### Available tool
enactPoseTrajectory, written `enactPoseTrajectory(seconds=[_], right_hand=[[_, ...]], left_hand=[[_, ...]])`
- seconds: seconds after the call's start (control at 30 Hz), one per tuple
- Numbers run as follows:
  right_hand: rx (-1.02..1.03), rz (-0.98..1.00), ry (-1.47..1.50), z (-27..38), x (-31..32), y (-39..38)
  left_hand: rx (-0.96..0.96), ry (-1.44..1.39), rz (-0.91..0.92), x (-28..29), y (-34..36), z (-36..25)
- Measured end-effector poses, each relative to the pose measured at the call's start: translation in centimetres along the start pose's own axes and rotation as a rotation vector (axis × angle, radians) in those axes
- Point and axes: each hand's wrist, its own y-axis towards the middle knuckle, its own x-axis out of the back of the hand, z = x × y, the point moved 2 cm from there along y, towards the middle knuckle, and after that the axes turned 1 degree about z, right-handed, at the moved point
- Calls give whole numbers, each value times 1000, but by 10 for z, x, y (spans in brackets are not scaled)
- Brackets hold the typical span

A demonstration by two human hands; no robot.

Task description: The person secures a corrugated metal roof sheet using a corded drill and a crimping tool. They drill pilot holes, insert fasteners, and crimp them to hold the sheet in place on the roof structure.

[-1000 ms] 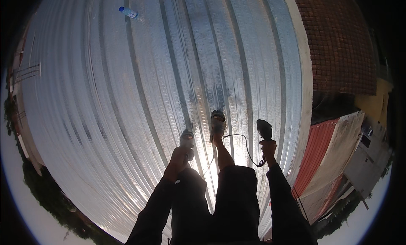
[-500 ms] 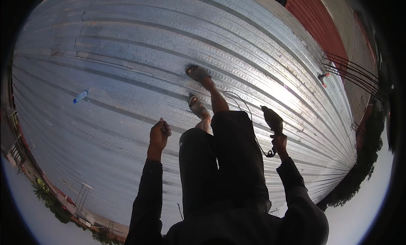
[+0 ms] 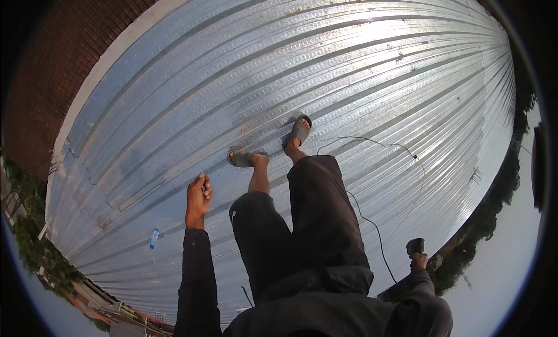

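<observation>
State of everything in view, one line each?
Left hand: fingers curled; can't tell if holding anything.
Right hand: gripping the dark tool.
Dark tool: held; on or off can't be told.
Cord: slack, uncoiled.
Bottle: lying on the roof.
Sandals: worn.
Metal roof: sunlit.

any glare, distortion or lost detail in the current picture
All in the head view: strong glare on the metal roof, upper right of centre; roof ribs curving, fisheye-style; corners black; the dark tool in the right hand showing little detail.
</observation>
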Motion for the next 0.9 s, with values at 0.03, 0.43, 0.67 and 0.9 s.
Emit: enactPoseTrajectory(seconds=[0.03, 0.43, 0.67, 0.9], right_hand=[[75, -53, -110, -31, -12, -11], [-485, 443, 1484, 161, -65, 99], [-428, 437, 1527, 266, -33, 188], [-462, 284, 1316, 268, 13, 250]], left_hand=[[27, 11, 36, -28, 10, 1], [225, -1, 663, -490, 72, -31], [269, 350, 698, -634, 93, -41], [354, 607, 629, -658, 158, -55]])
